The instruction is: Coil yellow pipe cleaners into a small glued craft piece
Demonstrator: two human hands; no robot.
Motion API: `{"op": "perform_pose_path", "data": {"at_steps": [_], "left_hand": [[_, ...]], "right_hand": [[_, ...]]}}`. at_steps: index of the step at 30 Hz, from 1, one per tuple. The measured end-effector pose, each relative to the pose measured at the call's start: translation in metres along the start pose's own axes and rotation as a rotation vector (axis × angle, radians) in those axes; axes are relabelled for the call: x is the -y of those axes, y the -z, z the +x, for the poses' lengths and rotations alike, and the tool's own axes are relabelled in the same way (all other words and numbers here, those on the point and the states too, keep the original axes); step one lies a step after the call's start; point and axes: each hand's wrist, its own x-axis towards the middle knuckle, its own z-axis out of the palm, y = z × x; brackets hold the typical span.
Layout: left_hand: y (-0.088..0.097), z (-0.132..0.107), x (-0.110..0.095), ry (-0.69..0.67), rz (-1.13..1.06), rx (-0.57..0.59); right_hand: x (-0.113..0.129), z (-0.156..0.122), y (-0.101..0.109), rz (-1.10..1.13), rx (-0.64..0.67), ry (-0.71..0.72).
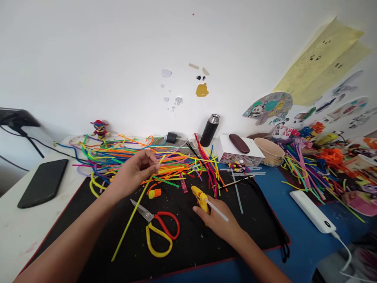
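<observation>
Between the thumb and fingers of my left hand (pixel 134 173) is a long yellow-green pipe cleaner (pixel 131 216), slanting down toward the mat's front. My right hand (pixel 219 218) is wrapped round a small yellow glue gun (pixel 200 197), with a whitish glue stick (pixel 216 209) poking out of its back. Scissors (pixel 157 226) with one red and one yellow handle lie on the black mat (pixel 188 251), blades parted, partly beneath the pipe cleaner. A small yellow and orange piece (pixel 154 193) and a reddish tube (pixel 183 184) rest between my hands.
Many coloured pipe cleaners (pixel 167 165) are heaped behind my left hand. A black bottle (pixel 210 130), a white box (pixel 235 151) and a bowl (pixel 268 151) stand by the wall. A phone (pixel 44 182) lies left; a white power bank (pixel 312 212) with a cable lies right.
</observation>
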Motion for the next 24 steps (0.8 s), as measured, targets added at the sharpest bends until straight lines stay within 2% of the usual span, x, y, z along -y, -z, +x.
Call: {"op": "perform_pose_path", "data": {"at_steps": [3, 7, 14, 19, 24], "left_hand": [[-0.001, 0.000, 0.001, 0.001, -0.012, 0.017], [-0.003, 0.000, 0.002, -0.003, -0.030, 0.029], [-0.004, -0.001, 0.002, -0.005, -0.035, 0.033], [-0.005, -0.001, 0.006, -0.009, -0.037, 0.026], [-0.009, -0.002, 0.004, 0.011, -0.054, 0.037]], "right_hand": [[0.003, 0.002, 0.007, -0.090, -0.045, -0.040], [0.009, 0.008, 0.012, -0.233, -0.031, -0.077], [0.021, 0.015, 0.012, -0.392, 0.019, -0.014], [0.022, 0.015, 0.013, -0.359, 0.065, 0.067], [0.016, 0.013, 0.013, -0.249, 0.079, 0.079]]}}
